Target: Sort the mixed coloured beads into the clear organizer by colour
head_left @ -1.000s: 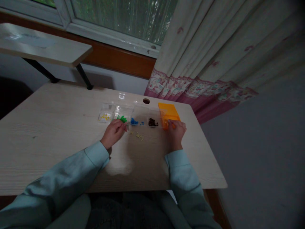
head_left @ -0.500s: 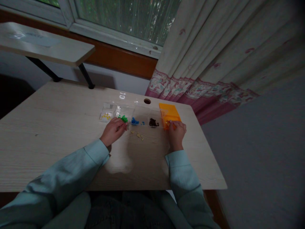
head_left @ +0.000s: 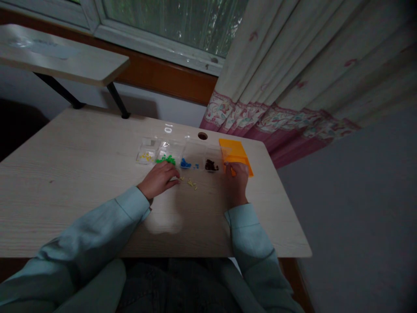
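Note:
My left hand [head_left: 160, 179] is low over the table, its thumb and fingers slightly apart beside several small pale yellow pieces [head_left: 191, 183]. Behind it, a clear box holds small green pieces [head_left: 167, 160], and a smaller clear box to its left holds yellow pieces [head_left: 145, 156]. My right hand [head_left: 237, 177] is closed, fingertips pressed together, at the front left of an orange tray [head_left: 235, 150]. What its fingers hold is too small to make out. Between the hands are clear compartments with blue pieces [head_left: 185, 163] and dark brown pieces [head_left: 211, 165].
The boxes stand in a row on a light wooden table [head_left: 97, 174]. Behind them is a round cable hole [head_left: 202, 136]. A raised shelf [head_left: 65, 61] on black legs stands at the back left. A curtain [head_left: 260, 100] hangs behind the right side, by a window.
My left hand has shifted right and a little nearer me, from the green pieces to the pale ones. My right hand has moved slightly left, to the orange tray's front left part.

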Demonstrator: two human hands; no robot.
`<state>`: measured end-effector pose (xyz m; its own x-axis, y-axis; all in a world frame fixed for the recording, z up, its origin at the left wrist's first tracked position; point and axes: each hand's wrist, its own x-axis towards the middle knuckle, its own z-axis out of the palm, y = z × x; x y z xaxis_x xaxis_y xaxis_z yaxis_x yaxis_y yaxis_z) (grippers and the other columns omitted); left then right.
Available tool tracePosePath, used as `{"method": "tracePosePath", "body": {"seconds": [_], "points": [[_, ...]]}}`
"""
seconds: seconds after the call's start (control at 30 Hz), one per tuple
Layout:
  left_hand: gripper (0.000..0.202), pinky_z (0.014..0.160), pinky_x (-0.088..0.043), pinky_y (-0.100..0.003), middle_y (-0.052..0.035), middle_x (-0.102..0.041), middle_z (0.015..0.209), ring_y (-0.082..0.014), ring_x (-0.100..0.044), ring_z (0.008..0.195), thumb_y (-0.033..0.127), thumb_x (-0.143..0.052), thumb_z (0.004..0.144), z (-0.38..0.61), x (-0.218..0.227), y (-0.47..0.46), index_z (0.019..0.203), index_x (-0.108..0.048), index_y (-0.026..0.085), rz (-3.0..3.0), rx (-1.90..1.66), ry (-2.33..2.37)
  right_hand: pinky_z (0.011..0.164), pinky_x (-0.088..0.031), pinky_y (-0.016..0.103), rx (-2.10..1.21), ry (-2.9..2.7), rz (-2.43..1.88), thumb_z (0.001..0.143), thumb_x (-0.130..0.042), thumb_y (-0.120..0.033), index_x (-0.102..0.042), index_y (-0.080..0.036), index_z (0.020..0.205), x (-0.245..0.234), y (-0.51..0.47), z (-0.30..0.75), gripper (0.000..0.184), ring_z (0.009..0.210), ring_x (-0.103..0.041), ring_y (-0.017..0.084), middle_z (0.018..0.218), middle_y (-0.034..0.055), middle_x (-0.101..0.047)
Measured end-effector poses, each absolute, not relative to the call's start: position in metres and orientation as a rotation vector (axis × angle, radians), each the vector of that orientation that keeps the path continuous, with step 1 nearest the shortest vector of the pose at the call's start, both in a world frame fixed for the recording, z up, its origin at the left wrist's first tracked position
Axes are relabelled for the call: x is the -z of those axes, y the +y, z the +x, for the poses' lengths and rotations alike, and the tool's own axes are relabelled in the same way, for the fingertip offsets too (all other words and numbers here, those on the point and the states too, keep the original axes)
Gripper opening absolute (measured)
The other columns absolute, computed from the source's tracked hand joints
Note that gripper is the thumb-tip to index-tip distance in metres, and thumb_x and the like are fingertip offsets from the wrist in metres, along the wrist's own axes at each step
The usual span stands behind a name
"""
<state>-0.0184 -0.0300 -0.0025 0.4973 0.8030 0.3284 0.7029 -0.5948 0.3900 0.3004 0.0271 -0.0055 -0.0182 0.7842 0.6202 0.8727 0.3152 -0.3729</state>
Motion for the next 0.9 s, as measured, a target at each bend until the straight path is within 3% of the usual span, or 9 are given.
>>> {"method": "tracePosePath", "body": {"seconds": [0.23, 0.5, 0.77, 0.9], "points": [[0.02, 0.079, -0.041, -0.037, -0.0071, -0.061, 0.087, -0.022, -0.052, 0.088, 0.031, -0.05, 0.094, -0.013, 0.002, -0.032, 0.091, -0.066, 0.019, 2.595, -0.699, 1.309, 0.079, -0.042, 0.037, 0.132, -1.869, -1.418, 0.093, -0.049, -0.038, -0.072, -0.02, 0.084, 0.004, 0.022, 0.291, 0.031, 0.085, -0.057, 0.021, 0.084, 0.0073, -0.07], [0.024, 0.079, -0.042, -0.036, -0.0078, -0.059, 0.086, -0.0219, -0.051, 0.086, 0.032, -0.047, 0.095, -0.007, 0.003, -0.034, 0.087, -0.063, 0.017, 2.585, -0.7, 1.344, 0.083, -0.046, 0.038, 0.032, -2.036, -1.185, 0.093, -0.052, -0.031, -0.072, -0.023, 0.086, 0.0, 0.003, 0.253, 0.022, 0.086, -0.058, 0.02, 0.083, 0.0044, -0.069], [0.031, 0.065, -0.04, -0.028, -0.0014, -0.051, 0.07, -0.015, -0.049, 0.069, 0.037, -0.043, 0.095, 0.009, 0.003, -0.04, 0.073, -0.053, 0.018, 1.939, -1.134, 1.264, 0.087, -0.044, 0.036, -0.026, -2.267, -0.916, 0.089, -0.06, -0.032, -0.071, -0.03, 0.107, -0.003, -0.028, 0.215, 0.021, 0.089, -0.058, 0.018, 0.086, 0.0023, -0.069], [0.033, 0.06, -0.039, -0.024, 0.0003, -0.051, 0.068, -0.0125, -0.046, 0.064, 0.042, -0.043, 0.093, 0.02, 0.001, -0.044, 0.074, -0.052, 0.017, 1.68, -1.149, 1.2, 0.084, -0.043, 0.035, 0.042, -2.197, -0.922, 0.089, -0.062, -0.03, -0.071, -0.027, 0.106, -0.004, -0.038, 0.202, 0.019, 0.086, -0.058, 0.018, 0.083, 0.0016, -0.069]]}}
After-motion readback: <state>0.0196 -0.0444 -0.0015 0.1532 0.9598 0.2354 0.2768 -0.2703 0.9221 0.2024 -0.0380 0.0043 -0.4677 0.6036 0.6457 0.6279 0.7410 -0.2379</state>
